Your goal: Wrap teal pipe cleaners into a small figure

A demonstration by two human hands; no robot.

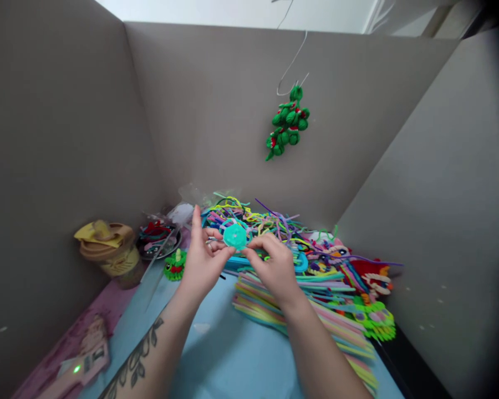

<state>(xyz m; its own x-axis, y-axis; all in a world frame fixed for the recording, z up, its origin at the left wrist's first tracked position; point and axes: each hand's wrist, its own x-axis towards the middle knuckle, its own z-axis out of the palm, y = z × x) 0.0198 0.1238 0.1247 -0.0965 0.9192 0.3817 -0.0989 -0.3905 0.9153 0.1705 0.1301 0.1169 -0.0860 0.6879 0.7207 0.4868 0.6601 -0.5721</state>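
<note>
Between my two hands is a small round teal disc (235, 236), which looks like coiled pipe cleaner. My left hand (205, 257) pinches its left lower edge between thumb and a bent finger, while the index finger points up. From the right, my right hand (274, 265) grips the lower right edge with thumb and index finger. Both hands are raised above the blue table surface (228, 354). Behind the disc lies a tangled heap of coloured pipe cleaners (270, 221). Under my right forearm is a bundle of straight pastel pipe cleaners (258, 302).
Grey panels (224, 111) enclose three sides. A lidded cup (110, 249), a dish of scraps (158, 241) and a green figure (175, 266) stand left. A pink device with a green light (83, 363) lies front left. Bright pipe-cleaner figures (374, 318) lie right. A green cluster (289, 124) hangs from a wire.
</note>
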